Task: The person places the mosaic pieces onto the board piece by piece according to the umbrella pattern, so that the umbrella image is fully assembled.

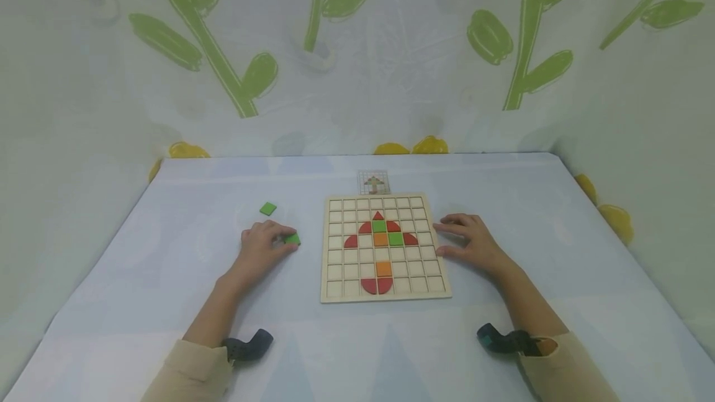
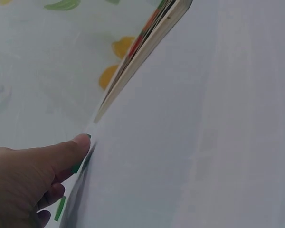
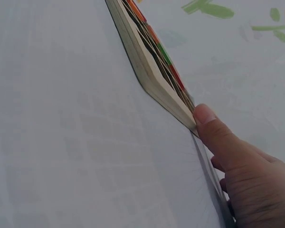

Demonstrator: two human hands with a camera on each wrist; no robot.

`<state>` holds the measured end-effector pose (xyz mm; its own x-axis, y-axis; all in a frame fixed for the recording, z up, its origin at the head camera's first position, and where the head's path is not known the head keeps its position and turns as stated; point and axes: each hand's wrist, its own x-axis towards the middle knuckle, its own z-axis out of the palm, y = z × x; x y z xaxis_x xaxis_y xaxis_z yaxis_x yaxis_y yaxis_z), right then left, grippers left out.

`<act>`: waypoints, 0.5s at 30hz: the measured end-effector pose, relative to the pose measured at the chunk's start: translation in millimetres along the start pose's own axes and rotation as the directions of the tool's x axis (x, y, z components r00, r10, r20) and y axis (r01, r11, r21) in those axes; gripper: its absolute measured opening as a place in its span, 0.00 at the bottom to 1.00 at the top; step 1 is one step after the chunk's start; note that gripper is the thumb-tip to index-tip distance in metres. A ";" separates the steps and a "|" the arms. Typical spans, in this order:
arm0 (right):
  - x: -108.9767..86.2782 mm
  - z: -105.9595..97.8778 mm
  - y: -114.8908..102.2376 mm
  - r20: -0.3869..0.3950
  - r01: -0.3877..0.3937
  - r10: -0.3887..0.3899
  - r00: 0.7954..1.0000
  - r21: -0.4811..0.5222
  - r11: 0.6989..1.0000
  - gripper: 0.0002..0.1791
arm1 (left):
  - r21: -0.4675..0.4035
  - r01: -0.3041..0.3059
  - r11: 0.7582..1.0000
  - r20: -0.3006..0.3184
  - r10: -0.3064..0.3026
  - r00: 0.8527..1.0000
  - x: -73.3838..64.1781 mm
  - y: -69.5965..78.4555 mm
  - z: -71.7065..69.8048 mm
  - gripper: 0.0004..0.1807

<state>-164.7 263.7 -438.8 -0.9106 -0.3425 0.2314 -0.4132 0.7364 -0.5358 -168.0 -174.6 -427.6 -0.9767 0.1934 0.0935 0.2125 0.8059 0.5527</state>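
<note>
Thumb and fingers of my left hand (image 1: 261, 245) pinch a green square tile (image 1: 292, 239) just left of the wooden grid board (image 1: 334, 272). In the left wrist view the tile (image 2: 77, 167) shows as a green sliver beside the thumb. My right hand (image 1: 472, 242) rests at the board's right edge, its thumb and fingers loosely extended; in the right wrist view the thumb lies right at the board's corner. On the board sit a red triangle (image 1: 378, 216), several red quarter-round pieces (image 1: 350, 242), two green squares (image 1: 395, 239) and two orange squares (image 1: 383, 269).
Another green square tile (image 1: 268, 208) lies on the table beyond my left hand. A small pattern card (image 1: 373, 182) stands behind the board's far edge. The pale table (image 1: 335, 352) meets a wall (image 1: 391, 79) with painted green leaves at the back.
</note>
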 end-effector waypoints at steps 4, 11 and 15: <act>0.3 0.5 -0.3 0.011 -0.019 0.019 1.000 -0.013 1.000 0.30 | -0.021 -0.027 0.999 0.008 0.027 1.000 1.8 2.0 2.1 0.17; 0.0 0.3 -0.9 0.006 -0.010 0.010 1.000 -0.013 1.000 0.30 | -0.060 -0.069 0.996 0.004 0.069 0.998 5.2 6.8 6.0 0.17; 0.6 1.0 -0.5 -0.001 0.004 -0.004 1.000 -0.018 1.000 0.29 | -0.053 -0.087 0.995 -0.001 0.087 0.996 8.3 9.6 8.2 0.17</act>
<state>-165.0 262.6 -439.2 -0.9090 -0.3450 0.2340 -0.4169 0.7454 -0.5201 -173.8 -160.7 -428.3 -0.9544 0.2627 0.1421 0.2950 0.7551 0.5855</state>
